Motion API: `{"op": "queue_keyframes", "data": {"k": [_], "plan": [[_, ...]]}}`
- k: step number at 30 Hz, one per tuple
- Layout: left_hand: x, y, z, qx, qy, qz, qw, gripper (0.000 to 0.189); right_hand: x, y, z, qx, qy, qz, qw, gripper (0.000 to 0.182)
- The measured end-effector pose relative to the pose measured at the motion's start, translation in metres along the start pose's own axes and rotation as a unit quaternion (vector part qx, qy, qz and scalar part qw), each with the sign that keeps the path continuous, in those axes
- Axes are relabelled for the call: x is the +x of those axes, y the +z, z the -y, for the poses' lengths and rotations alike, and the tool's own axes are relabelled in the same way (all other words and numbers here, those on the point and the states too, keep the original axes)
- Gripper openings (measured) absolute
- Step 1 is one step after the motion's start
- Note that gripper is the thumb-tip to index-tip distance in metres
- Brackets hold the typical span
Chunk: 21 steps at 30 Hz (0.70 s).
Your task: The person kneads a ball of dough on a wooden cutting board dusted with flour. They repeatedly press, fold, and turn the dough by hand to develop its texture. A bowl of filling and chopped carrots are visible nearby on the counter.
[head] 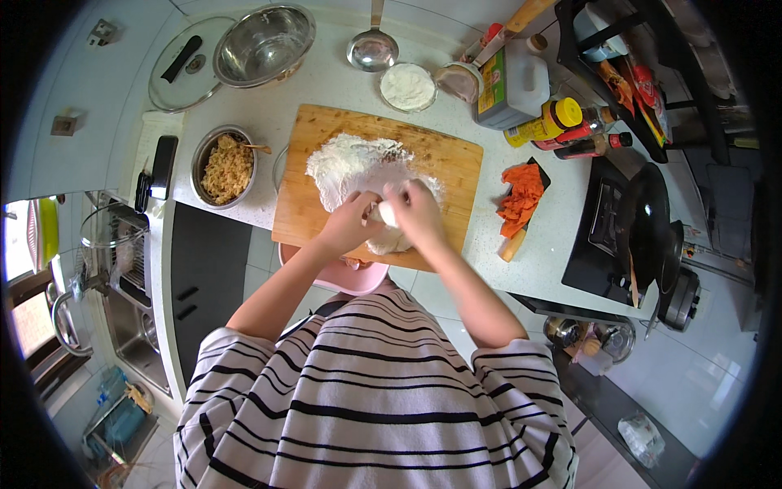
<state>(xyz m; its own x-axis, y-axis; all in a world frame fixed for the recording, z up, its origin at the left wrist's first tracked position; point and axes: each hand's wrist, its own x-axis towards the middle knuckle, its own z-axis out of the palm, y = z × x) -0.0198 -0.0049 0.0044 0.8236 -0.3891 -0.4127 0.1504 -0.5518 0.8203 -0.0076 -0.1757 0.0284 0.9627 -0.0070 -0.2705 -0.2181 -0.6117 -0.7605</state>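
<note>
Over the near half of a wooden cutting board (464, 183), both of my hands are at a small piece of white dough (387, 214). My left hand (353, 221) has curled fingers touching its left side. My right hand (416, 211), slightly blurred, is closed around its right side. Below them a larger lump of dough (389, 241) lies near the board's front edge, partly hidden by my hands. A heap of white flour (348, 165) spreads over the board's middle and left.
Left of the board stands a metal bowl of chopped filling (227, 170). Behind it are a large steel bowl (264, 46) and a glass lid (189, 64). A bowl of flour (408, 87) stands behind the board. An orange cloth (521, 195) covers a knife at right, near the stove (602, 232).
</note>
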Motion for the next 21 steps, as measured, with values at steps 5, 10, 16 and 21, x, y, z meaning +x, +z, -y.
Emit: {"op": "queue_keyframes", "data": {"k": [5, 10, 16, 21], "plan": [[-0.02, -0.002, 0.008, -0.167, 0.01, 0.021, 0.986, 0.059, -0.021, 0.042, -0.017, -0.15, -0.188, -0.153, 0.959, 0.022], [0.004, 0.003, 0.015, -0.023, 0.028, -0.033, 0.999, 0.051, -0.007, 0.059, -0.039, -0.167, -0.232, -0.158, 0.945, 0.028], [0.04, 0.011, 0.009, 0.1, -0.013, -0.136, 0.986, 0.029, 0.03, 0.06, -0.04, -0.197, -0.202, -0.139, 0.949, 0.02], [0.065, 0.006, 0.012, 0.126, -0.043, -0.134, 0.982, 0.019, 0.057, 0.062, -0.037, -0.157, -0.167, -0.169, 0.958, 0.015]]}}
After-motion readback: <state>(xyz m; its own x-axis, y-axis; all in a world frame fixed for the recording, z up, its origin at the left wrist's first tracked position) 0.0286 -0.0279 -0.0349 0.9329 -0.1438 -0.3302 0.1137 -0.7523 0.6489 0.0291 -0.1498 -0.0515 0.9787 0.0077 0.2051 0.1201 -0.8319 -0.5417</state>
